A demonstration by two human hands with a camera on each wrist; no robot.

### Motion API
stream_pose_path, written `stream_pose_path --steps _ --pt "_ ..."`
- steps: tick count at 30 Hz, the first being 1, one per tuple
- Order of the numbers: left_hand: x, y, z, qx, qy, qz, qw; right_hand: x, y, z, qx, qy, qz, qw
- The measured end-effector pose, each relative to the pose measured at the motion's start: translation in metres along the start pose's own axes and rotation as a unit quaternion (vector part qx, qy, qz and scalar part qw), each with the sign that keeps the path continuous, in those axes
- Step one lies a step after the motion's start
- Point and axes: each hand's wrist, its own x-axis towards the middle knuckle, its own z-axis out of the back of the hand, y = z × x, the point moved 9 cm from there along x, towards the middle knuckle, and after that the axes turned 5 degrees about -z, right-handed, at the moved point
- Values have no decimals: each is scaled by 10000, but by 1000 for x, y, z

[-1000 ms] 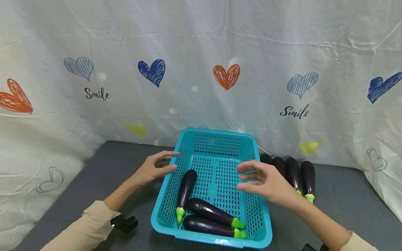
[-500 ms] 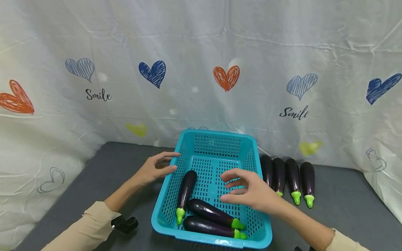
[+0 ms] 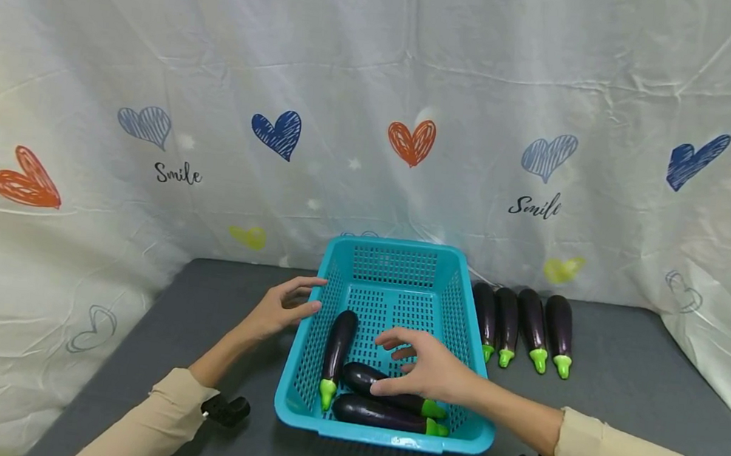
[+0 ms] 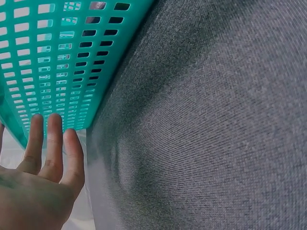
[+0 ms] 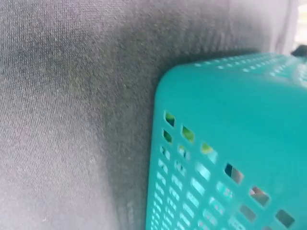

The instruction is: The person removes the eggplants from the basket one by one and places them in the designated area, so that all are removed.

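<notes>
Head view is showing me the right hand (image 3: 429,368) hovering empty, thumb and fingers parted, over the middle eggplant (image 3: 358,377) in the basket (image 3: 384,435); curling gently round its body would probably be working best. It is gleaming dark purple, green-capped. Beyond, the left hand (image 3: 276,311) is hovering empty, fingers loosely spread, by the basket's left side.

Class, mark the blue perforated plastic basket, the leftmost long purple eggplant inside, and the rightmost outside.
Blue perforated plastic basket (image 3: 357,432): head view, near rim.
Leftmost purple eggplant inside (image 3: 339,348): head view, mid-body.
Rightmost purple eggplant outside (image 3: 558,328): head view, mid-body.
</notes>
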Motion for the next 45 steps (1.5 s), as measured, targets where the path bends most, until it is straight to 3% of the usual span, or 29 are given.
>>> stream_pose_path --steps 18,36,45 --pt "0 0 -2 93 63 -70 9999 24 -9 -21 -562 408 10 9976" --pt "2 0 -2 168 49 -131 9998 35 -9 -24 -452 583 -73 9972" --pt "1 0 -3 150 106 -170 9997 35 -6 -18 -343 554 82 9978"
